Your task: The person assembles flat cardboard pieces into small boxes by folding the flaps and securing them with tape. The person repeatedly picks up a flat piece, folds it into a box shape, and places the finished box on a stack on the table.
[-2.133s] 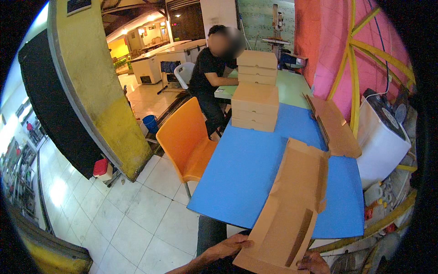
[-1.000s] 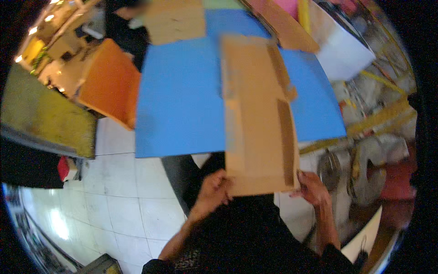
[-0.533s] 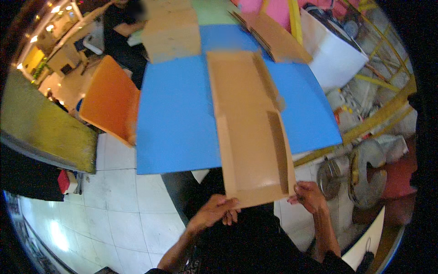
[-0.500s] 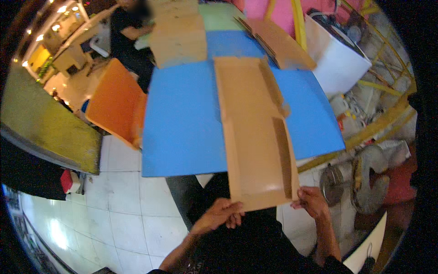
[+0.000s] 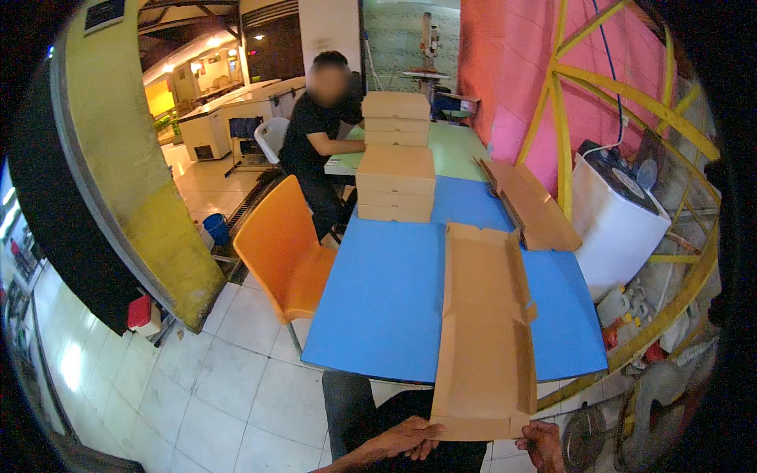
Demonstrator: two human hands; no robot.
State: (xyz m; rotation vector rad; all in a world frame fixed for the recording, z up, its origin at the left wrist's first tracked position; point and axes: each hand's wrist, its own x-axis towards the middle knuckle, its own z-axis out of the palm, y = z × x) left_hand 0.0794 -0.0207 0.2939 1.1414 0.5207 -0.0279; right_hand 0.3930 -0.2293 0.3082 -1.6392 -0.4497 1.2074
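Note:
An unfolded brown cardboard box (image 5: 482, 331) lies lengthwise on the blue table (image 5: 378, 307), its near end sticking out past the table edge over my lap. Low walls stand along its sides, and a flap on the right side is folded partly up. My left hand (image 5: 412, 437) pinches the near left corner, thumb on top and fingers curled below. At the near right corner, my right hand (image 5: 542, 444) is closed on the edge of the cardboard.
Stacked closed cardboard boxes (image 5: 396, 177) stand at the far end. Flat cardboard blanks (image 5: 532, 206) lie at the far right. An orange chair (image 5: 285, 244) is left of the table; a person (image 5: 315, 142) sits beyond it. A white washing machine (image 5: 615, 221) and yellow metal frame (image 5: 561, 134) border the right.
The view has tilted up, showing more of the room, and hands and box sit lower in the picture. Both hands keep hold of the box's near corners.

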